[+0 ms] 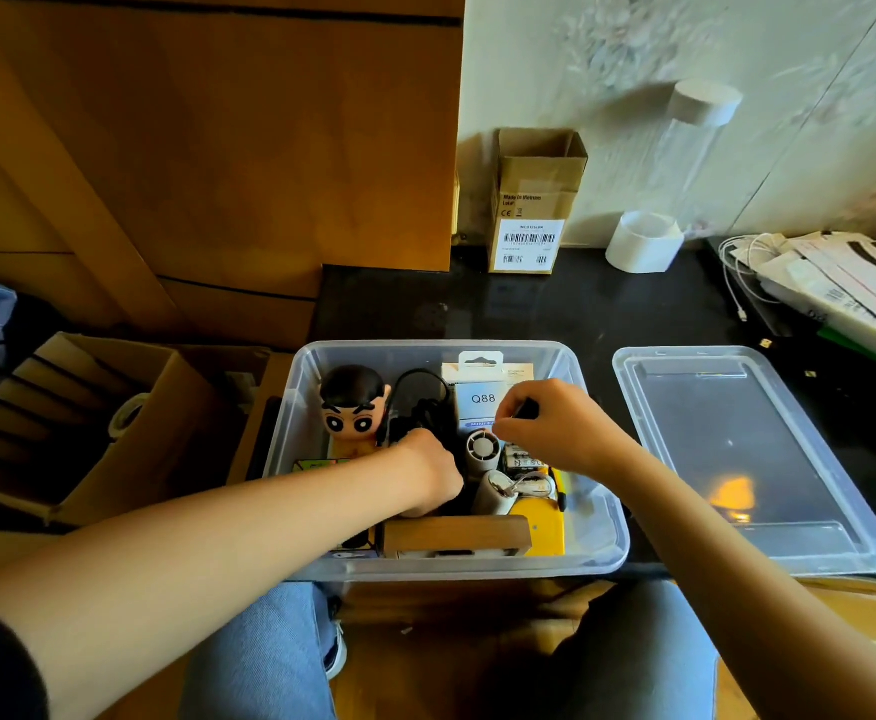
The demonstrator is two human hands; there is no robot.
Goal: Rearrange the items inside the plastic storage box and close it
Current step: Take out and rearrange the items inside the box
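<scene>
The clear plastic storage box (602, 532) stands open in front of me on the dark counter. Inside are a cartoon-boy figure (351, 405), a black cable bundle (422, 402), a white "Q88" package (482, 397), a small white fan (480, 449), batteries (521, 462), a white cylinder (493, 493), a yellow item (539, 522) and a wooden block (456, 532). My left hand (433, 472) reaches down into the box's middle, fingers curled and hidden among the items. My right hand (555, 426) hovers over the package and pinches a small dark object (525, 407). The clear lid (737, 454) lies to the right.
A small cardboard box (534, 200) and a tall clear tube with white ends (669, 179) stand at the back wall. Papers and white cables (815, 283) lie at far right. An open carton (87, 423) sits left of the box. My knees are below.
</scene>
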